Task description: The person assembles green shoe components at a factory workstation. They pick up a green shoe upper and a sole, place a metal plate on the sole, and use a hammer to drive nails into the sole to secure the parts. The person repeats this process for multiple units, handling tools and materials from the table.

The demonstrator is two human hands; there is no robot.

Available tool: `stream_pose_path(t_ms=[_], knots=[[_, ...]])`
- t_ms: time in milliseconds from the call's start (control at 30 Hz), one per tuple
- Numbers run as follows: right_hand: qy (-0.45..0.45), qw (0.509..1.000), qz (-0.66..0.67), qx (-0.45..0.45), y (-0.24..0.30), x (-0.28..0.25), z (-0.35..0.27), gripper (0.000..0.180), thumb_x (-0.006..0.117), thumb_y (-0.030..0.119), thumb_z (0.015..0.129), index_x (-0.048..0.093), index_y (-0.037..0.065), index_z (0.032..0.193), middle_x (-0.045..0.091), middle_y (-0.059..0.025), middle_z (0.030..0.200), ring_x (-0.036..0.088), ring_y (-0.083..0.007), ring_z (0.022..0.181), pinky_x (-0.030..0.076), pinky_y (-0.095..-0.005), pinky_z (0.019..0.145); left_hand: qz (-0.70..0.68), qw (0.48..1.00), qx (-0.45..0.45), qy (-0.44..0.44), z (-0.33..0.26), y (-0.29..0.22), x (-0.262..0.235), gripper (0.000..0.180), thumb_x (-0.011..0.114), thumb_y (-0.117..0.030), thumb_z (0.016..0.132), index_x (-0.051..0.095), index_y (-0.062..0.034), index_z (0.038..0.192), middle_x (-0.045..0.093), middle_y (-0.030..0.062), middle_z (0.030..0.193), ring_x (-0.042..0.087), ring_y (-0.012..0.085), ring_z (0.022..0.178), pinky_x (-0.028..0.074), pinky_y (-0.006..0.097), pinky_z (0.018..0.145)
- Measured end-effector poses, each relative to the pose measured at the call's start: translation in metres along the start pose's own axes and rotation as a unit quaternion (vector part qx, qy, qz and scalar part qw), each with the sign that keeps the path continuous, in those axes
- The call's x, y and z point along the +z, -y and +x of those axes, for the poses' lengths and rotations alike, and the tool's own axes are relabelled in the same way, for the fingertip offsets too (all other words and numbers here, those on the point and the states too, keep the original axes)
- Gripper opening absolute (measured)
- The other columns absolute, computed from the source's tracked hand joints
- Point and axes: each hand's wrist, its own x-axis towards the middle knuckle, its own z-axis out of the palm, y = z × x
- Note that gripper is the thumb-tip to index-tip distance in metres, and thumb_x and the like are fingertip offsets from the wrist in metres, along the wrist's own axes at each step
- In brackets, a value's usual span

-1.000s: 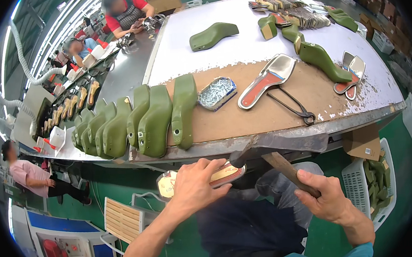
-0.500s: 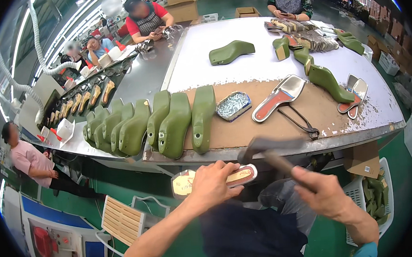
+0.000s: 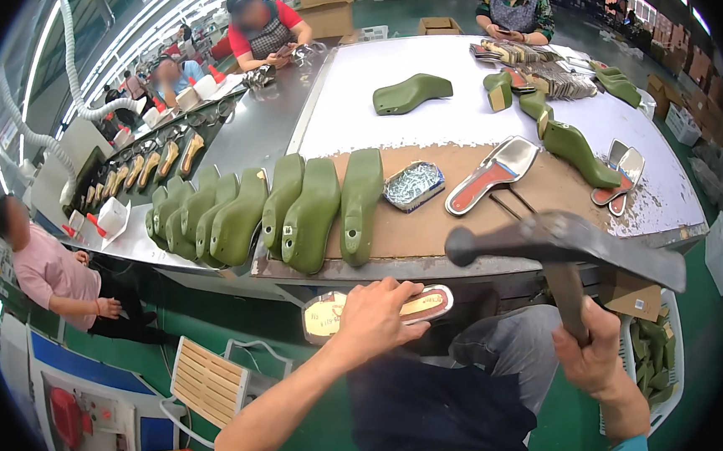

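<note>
My left hand (image 3: 378, 312) grips a shoe insole (image 3: 322, 318) with a cream centre and a reddish-brown, silver-edged forepart, held in front of the table edge above my lap. The palm covers its middle, and whatever lies beneath it is hidden. My right hand (image 3: 590, 348) is closed round the wooden handle of a hammer (image 3: 576, 242). Its dark metal head is raised to the right of the insole, apart from it. Behind the hammer head, a pair of pincers (image 3: 507, 204) on the table is partly hidden.
Green shoe lasts (image 3: 311, 216) stand along the table's (image 3: 431, 258) near edge. Beside them lie a tray of nails (image 3: 415, 186) and a red-and-silver insole (image 3: 492, 174). A white basket (image 3: 674, 354) of lasts sits at right, a slatted seat (image 3: 209, 379) at left. People are around the table.
The hammer has come up and to the right, away from the insole, and its head now hides most of the pincers. My left hand keeps nearly the same place on the insole.
</note>
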Motion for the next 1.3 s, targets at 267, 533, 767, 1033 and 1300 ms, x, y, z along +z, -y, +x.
stream_pose_path(t_ms=[267, 533, 767, 1033, 1300], knots=[[0.143, 0.977, -0.152, 0.045, -0.009, 0.018, 0.003, 0.044, 0.073, 0.008, 0.090, 0.063, 0.014, 0.133, 0.065, -0.0091, 0.074, 0.063, -0.0254, 0.057, 0.052, -0.0370, 0.050, 0.009, 1.000, -0.006, 0.008, -0.003, -0.005, -0.001, 0.057, 0.085, -0.041, 0.070, 0.070, -0.0144, 0.118, 0.069, 0.0097, 0.098, 0.068, 0.0316, 0.094, 0.053, 0.045, 0.080], [0.183, 0.974, -0.121, 0.057, -0.019, 0.026, -0.030, 0.054, 0.075, 0.012, 0.090, 0.056, 0.015, 0.140, 0.063, -0.0084, 0.072, 0.064, -0.0249, 0.058, 0.051, -0.0354, 0.050, 0.013, 1.000, 0.000, -0.004, 0.002, -0.006, 0.000, 0.055, 0.084, -0.039, 0.072, 0.069, -0.0132, 0.118, 0.068, 0.0093, 0.096, 0.068, 0.0309, 0.092, 0.053, 0.043, 0.079], [0.023, 0.993, 0.037, 0.107, -0.010, 0.031, -0.036, 0.054, 0.073, 0.005, 0.092, 0.052, 0.011, 0.142, 0.068, -0.0099, 0.083, 0.065, -0.0150, 0.063, 0.052, -0.0293, 0.054, 0.002, 1.000, -0.025, 0.003, -0.002, -0.009, -0.001, 0.055, 0.084, -0.038, 0.073, 0.070, -0.0121, 0.119, 0.069, 0.0090, 0.102, 0.067, 0.0298, 0.099, 0.051, 0.043, 0.084], [0.089, 0.988, 0.006, 0.128, -0.009, 0.037, -0.031, 0.050, 0.073, 0.005, 0.093, 0.056, 0.007, 0.140, 0.074, -0.0181, 0.102, 0.072, -0.0177, 0.079, 0.057, -0.0334, 0.067, 0.006, 0.999, -0.035, 0.009, -0.002, -0.010, 0.000, 0.056, 0.084, -0.038, 0.073, 0.069, -0.0108, 0.119, 0.069, 0.0090, 0.104, 0.066, 0.0291, 0.102, 0.049, 0.043, 0.086], [0.153, 0.979, -0.048, 0.124, -0.009, 0.038, -0.028, 0.050, 0.075, 0.006, 0.088, 0.063, 0.016, 0.136, 0.066, -0.0131, 0.076, 0.065, -0.0296, 0.061, 0.053, -0.0395, 0.056, 0.021, 0.999, -0.040, 0.002, -0.001, -0.017, -0.002, 0.054, 0.083, -0.039, 0.074, 0.069, -0.0114, 0.118, 0.069, 0.0093, 0.101, 0.066, 0.0300, 0.097, 0.048, 0.043, 0.084]])
